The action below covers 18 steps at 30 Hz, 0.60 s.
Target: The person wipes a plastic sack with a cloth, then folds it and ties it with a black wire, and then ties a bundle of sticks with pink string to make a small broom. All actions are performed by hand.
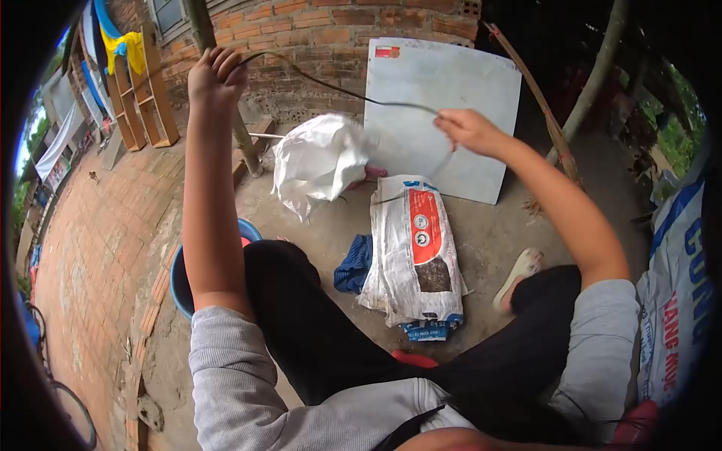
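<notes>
A thin dark strip [342, 91] runs slack through the air between my two hands. My left hand [216, 77], raised at the upper left, is closed around one end of it. At the right, my right hand [472, 132] pinches the strip lower down, and a blurred length seems to hang below those fingers. Under the strip, a crumpled white plastic bag [317, 159] sits on the ground. A flattened white sack with a red panel [425, 225] lies between my legs, with dark blue cloth [353, 266] beside it.
A whitish board [444, 113] leans near the brick wall [316, 37]. By my left leg stands a blue basin [180, 282]. A light sandal [519, 276] is near my right leg. A large printed sack [673, 301] stands at the right edge. Wooden shelving [154, 101] rises at the far left.
</notes>
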{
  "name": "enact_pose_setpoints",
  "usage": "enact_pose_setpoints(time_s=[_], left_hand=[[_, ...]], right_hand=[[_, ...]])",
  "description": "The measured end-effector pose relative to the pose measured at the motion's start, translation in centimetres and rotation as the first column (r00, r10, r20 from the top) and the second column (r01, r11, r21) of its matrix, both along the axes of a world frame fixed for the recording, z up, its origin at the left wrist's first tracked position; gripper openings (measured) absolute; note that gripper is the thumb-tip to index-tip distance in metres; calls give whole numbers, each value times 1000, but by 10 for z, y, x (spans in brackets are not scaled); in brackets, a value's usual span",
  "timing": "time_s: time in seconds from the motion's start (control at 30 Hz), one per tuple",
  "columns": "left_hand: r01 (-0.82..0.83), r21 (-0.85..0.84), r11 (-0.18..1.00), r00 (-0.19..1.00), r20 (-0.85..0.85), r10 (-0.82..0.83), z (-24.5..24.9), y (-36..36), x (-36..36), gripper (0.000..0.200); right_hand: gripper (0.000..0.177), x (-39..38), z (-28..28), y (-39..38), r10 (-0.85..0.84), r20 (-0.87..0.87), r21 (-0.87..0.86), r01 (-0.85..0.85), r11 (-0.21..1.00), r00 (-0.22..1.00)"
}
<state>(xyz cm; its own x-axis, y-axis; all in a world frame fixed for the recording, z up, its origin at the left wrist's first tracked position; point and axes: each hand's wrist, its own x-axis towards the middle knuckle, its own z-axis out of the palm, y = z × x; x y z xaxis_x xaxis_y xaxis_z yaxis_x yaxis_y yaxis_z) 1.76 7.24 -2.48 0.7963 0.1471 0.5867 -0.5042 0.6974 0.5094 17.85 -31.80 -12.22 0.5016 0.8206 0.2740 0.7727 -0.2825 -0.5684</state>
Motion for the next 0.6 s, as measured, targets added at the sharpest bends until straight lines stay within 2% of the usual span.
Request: enact_pose_setpoints(time_s=[0.03,0.1,0.17,0.2,0.23,0.3,0.33,0.37,0.4,0.43,0.47,0.5,0.53,0.57,0.6], left_hand=[[-152,-44,987,982,-116,146,-21,21,10,34],[-178,-195,965,913,-398,88,-72,66,37,35],[-422,-122,898,695,-679,234,-123,71,53,26],[-387,22,922,622,-732,278,-157,99,69,24],[-391,17,920,615,-739,275,-163,87,73,24],[-404,473,783,277,-752,598,-171,52,75,29],[-320,738,594,193,-563,804,-176,51,84,47],[-257,888,381,233,-326,916,-170,31,89,54],[-198,971,132,294,-70,953,-164,8,95,63],[-177,975,136,471,-38,881,-160,-21,102,86],[-120,992,34,584,43,810,-154,-65,109,90],[-139,986,-95,729,167,664,-162,-92,123,85],[-68,995,-74,845,96,525,-149,-152,114,88],[-83,982,-171,899,148,413,-170,-176,128,90],[-53,983,-174,946,105,307,-180,-210,128,90]], right_hand=[[29,21,-4,-19,-41,135,50,35,998,990],[30,30,-6,-52,-150,344,141,107,984,927],[30,54,-20,-83,-273,469,51,283,958,840],[30,64,-33,-94,-267,460,34,284,958,846],[30,74,-50,-102,-321,429,38,339,940,844],[32,87,-83,-107,-411,379,54,423,905,829],[32,88,-99,-106,-406,351,43,419,907,844],[32,88,-112,-102,-407,318,35,418,908,856],[32,88,-120,-99,-409,300,34,419,907,862],[31,81,-122,-93,-303,396,-27,341,940,867],[31,73,-121,-86,-188,482,-95,264,960,856],[31,64,-121,-77,-195,465,-95,268,959,863],[29,55,-118,-67,-226,294,-42,249,968,929],[27,45,-115,-59,-242,116,15,242,970,963],[27,34,-108,-53,-238,65,58,234,970,969]])
